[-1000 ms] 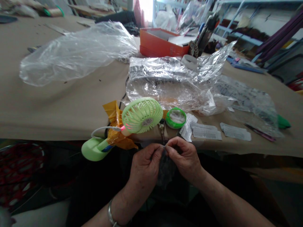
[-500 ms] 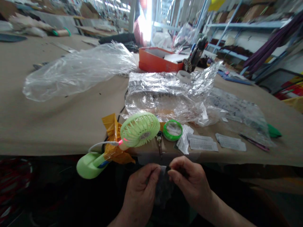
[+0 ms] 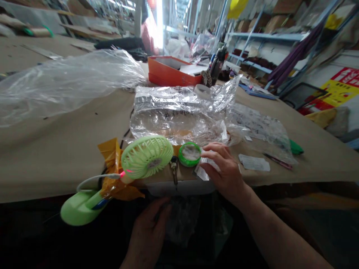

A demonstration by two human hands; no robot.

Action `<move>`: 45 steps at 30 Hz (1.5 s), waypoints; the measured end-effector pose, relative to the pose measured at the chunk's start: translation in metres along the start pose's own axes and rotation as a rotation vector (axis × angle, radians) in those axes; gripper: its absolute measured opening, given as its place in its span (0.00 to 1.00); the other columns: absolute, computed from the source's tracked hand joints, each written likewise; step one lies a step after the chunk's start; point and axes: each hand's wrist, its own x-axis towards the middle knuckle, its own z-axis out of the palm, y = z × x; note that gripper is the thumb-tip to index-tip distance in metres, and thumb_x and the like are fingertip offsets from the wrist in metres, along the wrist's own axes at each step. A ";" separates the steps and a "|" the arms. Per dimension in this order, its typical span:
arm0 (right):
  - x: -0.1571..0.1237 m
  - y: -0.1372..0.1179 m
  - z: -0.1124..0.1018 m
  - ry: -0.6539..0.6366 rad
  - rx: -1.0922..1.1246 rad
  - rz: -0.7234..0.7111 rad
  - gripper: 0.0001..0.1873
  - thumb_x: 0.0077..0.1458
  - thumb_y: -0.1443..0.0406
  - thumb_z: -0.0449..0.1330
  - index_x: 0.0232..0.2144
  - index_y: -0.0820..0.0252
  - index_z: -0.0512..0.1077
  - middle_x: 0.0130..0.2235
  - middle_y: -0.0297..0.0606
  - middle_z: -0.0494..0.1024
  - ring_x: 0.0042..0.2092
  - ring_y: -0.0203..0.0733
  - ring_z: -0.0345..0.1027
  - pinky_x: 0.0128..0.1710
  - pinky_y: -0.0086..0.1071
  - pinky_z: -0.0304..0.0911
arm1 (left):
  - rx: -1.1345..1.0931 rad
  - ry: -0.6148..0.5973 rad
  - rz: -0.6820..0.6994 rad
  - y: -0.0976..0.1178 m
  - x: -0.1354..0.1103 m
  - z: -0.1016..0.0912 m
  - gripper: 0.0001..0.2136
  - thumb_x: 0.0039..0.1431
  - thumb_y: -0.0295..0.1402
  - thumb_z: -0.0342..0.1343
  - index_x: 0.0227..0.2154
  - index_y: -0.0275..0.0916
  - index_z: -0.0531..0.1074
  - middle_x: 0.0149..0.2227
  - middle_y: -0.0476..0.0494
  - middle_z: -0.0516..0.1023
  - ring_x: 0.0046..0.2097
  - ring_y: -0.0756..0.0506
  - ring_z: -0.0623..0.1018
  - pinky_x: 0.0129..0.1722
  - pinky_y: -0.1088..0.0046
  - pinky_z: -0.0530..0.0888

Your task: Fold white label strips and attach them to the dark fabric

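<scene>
My right hand (image 3: 224,170) reaches over the table's front edge, thumb and fingers apart. Its fingertips are beside a round green container (image 3: 190,154) with whitish content, above small white paper slips (image 3: 204,170); the hand hides part of these. Low in front of me, in shadow, my left hand (image 3: 150,228) is closed with its thumb against the fingers, at the edge of a small clear plastic bag (image 3: 183,218) that hangs down. A light green fan (image 3: 147,157) stands left of the container, with a small dark-topped metal tool (image 3: 174,170) between them.
Large clear plastic bags (image 3: 179,119) cover the middle of the table, another (image 3: 70,74) lies to the left. An orange box (image 3: 171,76) stands behind. On the right lie printed slips (image 3: 254,163) and a thin pinkish tool (image 3: 277,161). Brown tape (image 3: 110,164) wraps the fan's stem.
My right hand has left the small plastic bag and moved up and forward to the slips by the green container. My left hand has dropped lower with the bag. The view has turned right.
</scene>
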 end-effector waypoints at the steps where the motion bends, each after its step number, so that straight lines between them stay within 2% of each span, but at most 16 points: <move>1: -0.007 0.002 -0.002 0.039 0.035 0.016 0.05 0.58 0.66 0.56 0.36 0.58 0.71 0.41 0.40 0.73 0.49 0.45 0.64 0.52 0.43 0.61 | -0.002 -0.010 -0.014 0.001 -0.001 0.001 0.10 0.51 0.38 0.56 0.33 0.42 0.79 0.37 0.45 0.83 0.42 0.40 0.79 0.45 0.65 0.74; 4: -0.031 0.006 -0.006 0.030 -0.005 0.040 0.04 0.57 0.67 0.57 0.35 0.56 0.72 0.40 0.39 0.75 0.50 0.47 0.64 0.52 0.45 0.61 | -0.001 -0.032 -0.042 0.000 -0.003 0.006 0.09 0.51 0.38 0.57 0.31 0.43 0.79 0.34 0.47 0.83 0.40 0.40 0.80 0.41 0.68 0.75; 7: -0.052 0.007 -0.001 -0.058 -0.139 0.000 0.13 0.55 0.65 0.59 0.44 0.56 0.72 0.46 0.41 0.75 0.54 0.50 0.62 0.57 0.51 0.54 | 0.011 -0.054 -0.038 -0.005 -0.006 0.013 0.08 0.50 0.38 0.58 0.30 0.44 0.79 0.33 0.47 0.83 0.39 0.41 0.80 0.41 0.69 0.75; 9: -0.060 0.006 0.003 -0.070 -0.189 -0.023 0.15 0.55 0.66 0.59 0.47 0.55 0.71 0.47 0.39 0.76 0.54 0.49 0.62 0.59 0.52 0.49 | 0.008 -0.079 -0.031 -0.008 -0.008 0.017 0.08 0.51 0.38 0.58 0.31 0.44 0.79 0.34 0.47 0.83 0.39 0.41 0.80 0.41 0.69 0.74; 13: -0.063 0.006 0.006 0.000 -0.158 -0.025 0.13 0.56 0.70 0.58 0.43 0.53 0.73 0.43 0.34 0.79 0.52 0.45 0.65 0.60 0.51 0.48 | -0.051 -0.118 -0.026 -0.004 -0.012 0.024 0.08 0.51 0.38 0.57 0.30 0.43 0.79 0.32 0.47 0.83 0.37 0.42 0.80 0.36 0.71 0.74; 20: -0.060 0.010 0.004 0.079 0.013 0.010 0.08 0.55 0.69 0.59 0.34 0.51 0.76 0.36 0.32 0.80 0.49 0.42 0.68 0.58 0.48 0.53 | -0.212 -0.217 -0.070 0.030 -0.008 0.037 0.06 0.50 0.34 0.58 0.23 0.40 0.78 0.24 0.48 0.79 0.29 0.46 0.77 0.31 0.74 0.71; 23: -0.059 0.011 0.003 0.107 0.069 0.002 0.08 0.55 0.69 0.59 0.33 0.51 0.76 0.35 0.33 0.80 0.48 0.43 0.68 0.55 0.48 0.57 | -0.427 -0.317 -0.222 0.043 -0.005 0.045 0.06 0.50 0.34 0.59 0.25 0.38 0.78 0.24 0.46 0.79 0.29 0.46 0.77 0.31 0.73 0.71; 26: -0.060 0.005 -0.002 0.103 0.147 -0.027 0.08 0.56 0.68 0.57 0.33 0.51 0.76 0.35 0.35 0.79 0.47 0.44 0.68 0.51 0.47 0.62 | -0.787 -0.453 -0.413 0.052 -0.003 0.054 0.10 0.53 0.38 0.59 0.30 0.35 0.77 0.28 0.42 0.80 0.31 0.46 0.78 0.33 0.71 0.73; 28: -0.064 -0.003 -0.005 0.083 0.187 -0.070 0.08 0.58 0.67 0.56 0.33 0.52 0.76 0.34 0.35 0.79 0.46 0.44 0.68 0.50 0.47 0.63 | -1.006 -0.514 -0.473 0.058 -0.002 0.059 0.12 0.56 0.39 0.57 0.32 0.34 0.76 0.31 0.41 0.80 0.32 0.48 0.78 0.34 0.71 0.73; 30: -0.071 -0.013 -0.008 0.036 0.203 -0.118 0.07 0.58 0.66 0.57 0.32 0.53 0.75 0.34 0.35 0.79 0.46 0.43 0.68 0.52 0.46 0.62 | -1.121 -0.517 -0.485 0.063 0.000 0.063 0.11 0.56 0.38 0.57 0.33 0.33 0.77 0.30 0.44 0.79 0.29 0.51 0.76 0.31 0.76 0.72; 34: -0.085 -0.023 -0.014 -0.092 0.173 -0.137 0.07 0.58 0.69 0.56 0.34 0.53 0.74 0.34 0.31 0.79 0.45 0.40 0.68 0.55 0.44 0.58 | -1.089 -0.484 -0.485 0.069 0.004 0.070 0.06 0.51 0.31 0.62 0.30 0.32 0.77 0.26 0.46 0.78 0.26 0.55 0.74 0.25 0.83 0.68; 37: -0.086 -0.014 -0.022 -0.063 0.121 -0.093 0.11 0.57 0.70 0.56 0.43 0.55 0.71 0.37 0.36 0.79 0.47 0.43 0.67 0.52 0.43 0.62 | -1.013 -0.456 -0.492 0.070 0.004 0.073 0.06 0.50 0.30 0.63 0.30 0.32 0.76 0.26 0.45 0.79 0.27 0.53 0.75 0.27 0.80 0.71; 40: -0.080 0.005 -0.029 -0.054 -0.092 0.036 0.16 0.57 0.70 0.56 0.48 0.61 0.69 0.42 0.44 0.76 0.49 0.47 0.65 0.50 0.44 0.64 | -0.875 -0.421 -0.546 0.068 0.001 0.073 0.08 0.50 0.31 0.62 0.32 0.32 0.76 0.26 0.43 0.80 0.25 0.51 0.76 0.28 0.76 0.73; 42: -0.076 0.016 -0.030 -0.086 -0.266 0.097 0.15 0.57 0.69 0.56 0.47 0.64 0.71 0.43 0.46 0.75 0.49 0.50 0.64 0.50 0.45 0.63 | -0.810 -0.399 -0.571 0.066 -0.001 0.073 0.09 0.50 0.32 0.63 0.33 0.32 0.75 0.25 0.42 0.80 0.25 0.50 0.77 0.28 0.75 0.73; 45: -0.076 0.025 -0.027 -0.075 -0.376 0.083 0.10 0.58 0.68 0.56 0.42 0.61 0.74 0.42 0.43 0.77 0.47 0.49 0.65 0.49 0.44 0.62 | -0.778 -0.383 -0.572 0.062 -0.002 0.073 0.11 0.49 0.34 0.63 0.33 0.32 0.75 0.24 0.42 0.80 0.24 0.50 0.77 0.26 0.75 0.73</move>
